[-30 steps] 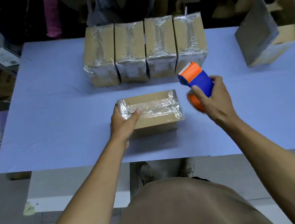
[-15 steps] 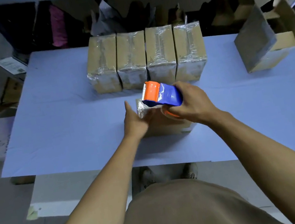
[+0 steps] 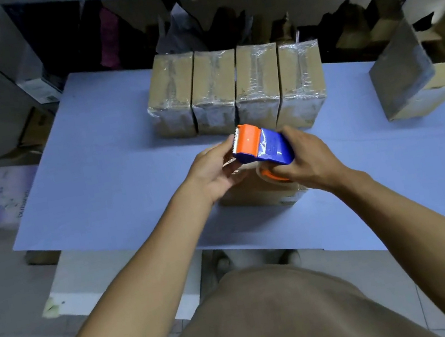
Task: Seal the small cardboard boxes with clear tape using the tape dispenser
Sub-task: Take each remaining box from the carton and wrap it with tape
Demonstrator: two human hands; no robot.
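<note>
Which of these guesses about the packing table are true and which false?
1. Four taped boxes stand side by side at the back of the table. True.
2. The tape dispenser is green. False: it is blue and orange.
3. The right hand grips the dispenser. True.
4. The dispenser lies on the table, untouched. False: it is held above the near box.
5. An open cardboard box sits at the right. True.
</note>
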